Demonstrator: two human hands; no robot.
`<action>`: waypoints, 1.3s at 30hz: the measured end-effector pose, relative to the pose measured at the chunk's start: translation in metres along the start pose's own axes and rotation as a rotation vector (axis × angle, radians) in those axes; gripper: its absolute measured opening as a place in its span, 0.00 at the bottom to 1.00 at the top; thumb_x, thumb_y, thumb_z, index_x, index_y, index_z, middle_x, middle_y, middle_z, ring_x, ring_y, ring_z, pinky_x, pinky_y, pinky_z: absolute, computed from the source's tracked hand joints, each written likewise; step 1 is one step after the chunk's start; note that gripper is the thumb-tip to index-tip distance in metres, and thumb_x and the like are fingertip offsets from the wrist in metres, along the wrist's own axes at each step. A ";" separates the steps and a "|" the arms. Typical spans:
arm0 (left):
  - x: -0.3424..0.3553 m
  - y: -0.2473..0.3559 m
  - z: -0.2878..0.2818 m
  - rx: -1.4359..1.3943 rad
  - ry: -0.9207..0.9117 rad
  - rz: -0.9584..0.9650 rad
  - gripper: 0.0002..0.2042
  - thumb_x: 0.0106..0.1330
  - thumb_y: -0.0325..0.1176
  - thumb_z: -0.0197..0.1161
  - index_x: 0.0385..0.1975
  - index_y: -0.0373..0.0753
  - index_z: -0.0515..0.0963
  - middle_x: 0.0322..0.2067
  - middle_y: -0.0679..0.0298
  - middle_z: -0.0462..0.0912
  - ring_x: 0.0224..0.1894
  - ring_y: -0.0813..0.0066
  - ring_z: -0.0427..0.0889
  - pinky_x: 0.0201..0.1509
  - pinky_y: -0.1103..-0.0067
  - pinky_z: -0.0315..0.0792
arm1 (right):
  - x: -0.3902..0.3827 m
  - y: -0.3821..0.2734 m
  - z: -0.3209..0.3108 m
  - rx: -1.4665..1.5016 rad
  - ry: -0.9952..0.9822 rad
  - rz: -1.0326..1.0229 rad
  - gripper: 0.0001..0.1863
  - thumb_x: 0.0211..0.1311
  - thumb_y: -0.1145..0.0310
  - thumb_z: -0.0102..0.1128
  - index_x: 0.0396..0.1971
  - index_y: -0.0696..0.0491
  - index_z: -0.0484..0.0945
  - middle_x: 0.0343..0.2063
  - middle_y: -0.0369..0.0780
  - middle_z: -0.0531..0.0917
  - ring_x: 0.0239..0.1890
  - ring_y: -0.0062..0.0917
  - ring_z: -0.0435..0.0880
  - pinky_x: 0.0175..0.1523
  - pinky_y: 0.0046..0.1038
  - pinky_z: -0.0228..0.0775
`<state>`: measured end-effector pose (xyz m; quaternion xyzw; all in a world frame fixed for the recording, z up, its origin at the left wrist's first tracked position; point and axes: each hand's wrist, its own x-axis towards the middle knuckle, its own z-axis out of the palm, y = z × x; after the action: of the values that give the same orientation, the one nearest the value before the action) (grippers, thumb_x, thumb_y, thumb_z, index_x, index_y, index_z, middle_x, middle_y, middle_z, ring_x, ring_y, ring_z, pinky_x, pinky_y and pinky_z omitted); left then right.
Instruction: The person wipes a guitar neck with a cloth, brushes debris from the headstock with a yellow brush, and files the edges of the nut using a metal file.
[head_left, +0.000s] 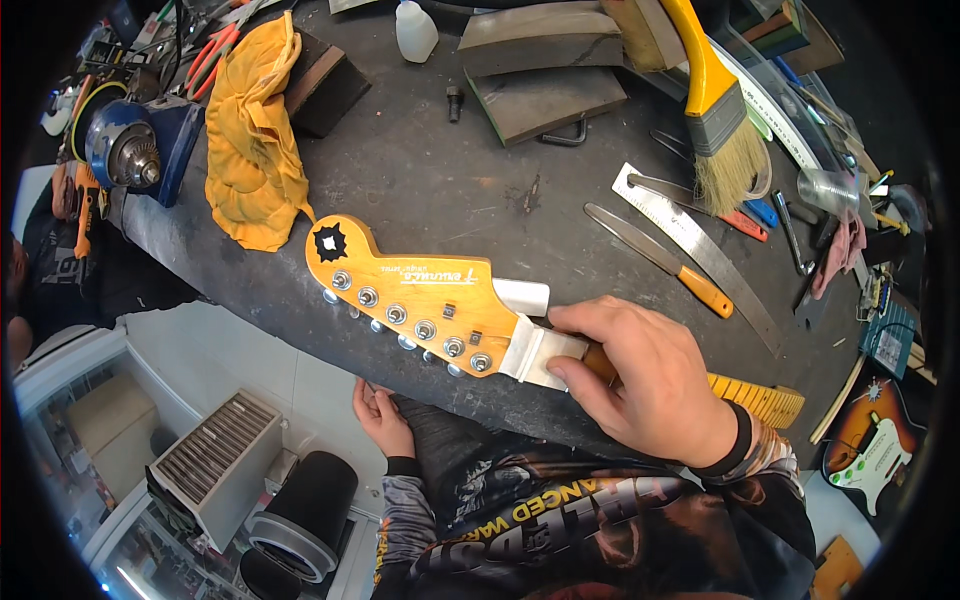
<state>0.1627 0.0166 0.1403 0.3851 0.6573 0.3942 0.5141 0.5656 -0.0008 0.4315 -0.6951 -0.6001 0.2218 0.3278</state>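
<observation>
A guitar neck (405, 275) with a yellow wooden headstock and silver tuner bushings lies along the bench's near edge. My right hand (645, 375) grips a partly hidden brown block (600, 360) over it, index finger and thumb touching silver metal plates (535, 350) beside the nut. The fretboard (755, 398) shows right of my wrist. Below the headstock, my left hand (385, 420) hangs by the bench edge, fingers loosely curled and apart. A yellow cloth (250, 140) is near the headstock's tip.
The dark bench (420, 160) holds metal-topped blocks (545, 100), a white bottle (415, 30), a yellow brush (720, 140), steel rulers, files and a blue machine (140, 145). A guitar body (875, 440) stands right. Bins (300, 520) are below left. A person's dark clothing (50, 280) shows far left.
</observation>
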 end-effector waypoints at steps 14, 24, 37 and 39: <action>-0.001 0.003 -0.003 0.058 -0.019 0.008 0.22 0.88 0.27 0.58 0.78 0.36 0.69 0.29 0.75 0.75 0.25 0.91 0.66 0.27 0.87 0.58 | 0.000 0.001 0.001 -0.074 0.000 -0.045 0.18 0.66 0.72 0.76 0.53 0.55 0.82 0.37 0.44 0.86 0.39 0.42 0.90 0.43 0.41 0.81; -0.002 0.004 -0.005 -0.029 0.041 0.019 0.23 0.88 0.32 0.60 0.78 0.35 0.69 0.27 0.74 0.75 0.24 0.89 0.68 0.22 0.86 0.60 | 0.001 -0.013 -0.002 -0.338 -0.137 0.028 0.26 0.62 0.52 0.82 0.50 0.53 0.81 0.34 0.46 0.89 0.39 0.46 0.91 0.44 0.45 0.81; -0.056 0.035 -0.030 -0.247 -0.117 0.185 0.21 0.88 0.34 0.61 0.75 0.36 0.76 0.24 0.70 0.78 0.18 0.87 0.72 0.20 0.85 0.65 | 0.004 -0.162 -0.100 0.018 0.037 -0.163 0.21 0.84 0.60 0.65 0.66 0.56 0.74 0.37 0.32 0.78 0.30 0.11 0.78 0.32 0.18 0.70; -0.070 0.058 -0.026 -0.318 -0.115 0.257 0.22 0.88 0.34 0.61 0.76 0.36 0.75 0.25 0.69 0.79 0.19 0.86 0.73 0.21 0.85 0.67 | 0.006 -0.185 -0.134 -0.022 0.109 -0.330 0.23 0.89 0.52 0.58 0.65 0.56 0.74 0.36 0.31 0.79 0.29 0.12 0.80 0.34 0.18 0.71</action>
<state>0.1553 -0.0279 0.2237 0.4017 0.5019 0.5325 0.5507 0.5328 -0.0085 0.6578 -0.6016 -0.6898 0.1205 0.3844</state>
